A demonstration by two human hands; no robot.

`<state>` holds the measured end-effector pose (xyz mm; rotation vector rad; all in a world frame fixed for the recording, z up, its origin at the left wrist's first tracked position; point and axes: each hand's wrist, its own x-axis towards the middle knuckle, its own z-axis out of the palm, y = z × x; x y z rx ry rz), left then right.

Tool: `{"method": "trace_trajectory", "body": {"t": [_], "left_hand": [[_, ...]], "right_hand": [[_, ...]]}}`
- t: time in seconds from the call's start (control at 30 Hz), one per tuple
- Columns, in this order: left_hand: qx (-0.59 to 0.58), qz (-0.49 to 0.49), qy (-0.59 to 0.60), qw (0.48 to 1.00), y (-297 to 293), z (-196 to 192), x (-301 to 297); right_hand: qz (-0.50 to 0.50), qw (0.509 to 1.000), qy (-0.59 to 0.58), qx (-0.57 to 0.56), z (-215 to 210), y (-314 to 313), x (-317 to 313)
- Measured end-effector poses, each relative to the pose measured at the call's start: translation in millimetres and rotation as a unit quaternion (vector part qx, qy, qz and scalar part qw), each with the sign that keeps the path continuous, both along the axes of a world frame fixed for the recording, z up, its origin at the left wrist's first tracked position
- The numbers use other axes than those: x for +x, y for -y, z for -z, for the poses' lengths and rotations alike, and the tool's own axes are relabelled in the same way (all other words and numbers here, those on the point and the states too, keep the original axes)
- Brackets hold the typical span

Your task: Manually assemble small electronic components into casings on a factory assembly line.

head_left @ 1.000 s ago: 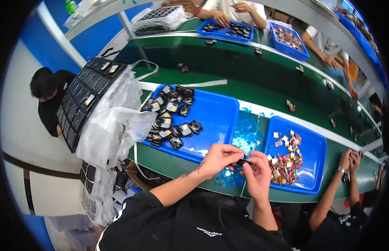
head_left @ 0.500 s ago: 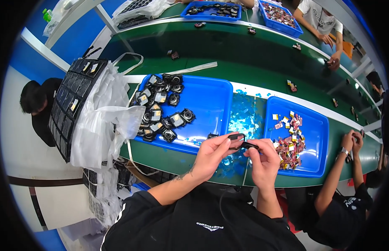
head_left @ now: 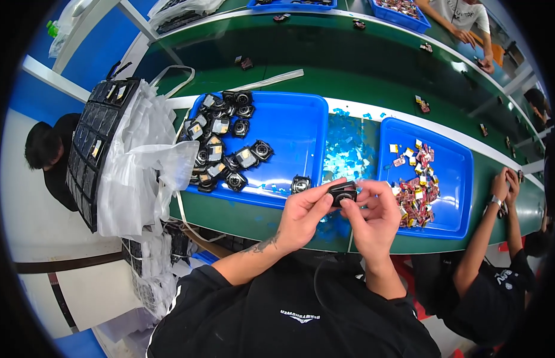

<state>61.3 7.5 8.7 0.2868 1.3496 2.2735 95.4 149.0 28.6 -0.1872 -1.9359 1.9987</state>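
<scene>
While aloft, black case (head_left: pixel 342 193) crosswise

Over the middle of the large blue tray (head_left: pixel 283 128) there is open room to pass. Black modules (head_left: pixel 246 157) block its left end; a lone module (head_left: pixel 300 184) stands inside its near right corner, the left hand (head_left: pixel 304 216) just beside; plastic sheeting (head_left: pixel 129 179) crowds its left side.

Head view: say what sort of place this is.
Most likely a factory assembly line: a long green work surface, a blue tray of black parts, and a co-worker's hands to the right.
</scene>
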Motion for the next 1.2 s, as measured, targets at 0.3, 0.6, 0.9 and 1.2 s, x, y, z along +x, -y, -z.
{"method": "trace_trajectory", "body": {"t": [0.3, 0.6, 0.9, 1.2], "left_hand": [[-0.083, -0.035, -0.038, 0.995, -0.8, -0.5, 8.4], [0.11, 0.009, 0.258, 0.96, -0.9, -4.6, -4.7], [-0.259, -0.056, -0.237, 0.934, 3.0, -16.0, 7.8], [-0.283, -0.132, -0.502, 0.807, 12.0, -17.0, 2.4]], "right_hand": [[-0.019, 0.997, 0.042, 0.061, 11.3, -8.9, 0.7], [-0.109, 0.979, -0.03, 0.17, 6.8, -24.1, -13.4], [-0.131, 0.979, -0.111, 0.112, -0.6, -35.3, -1.7], [-0.109, 0.992, -0.065, -0.018, 8.1, -21.7, 10.5]]}}
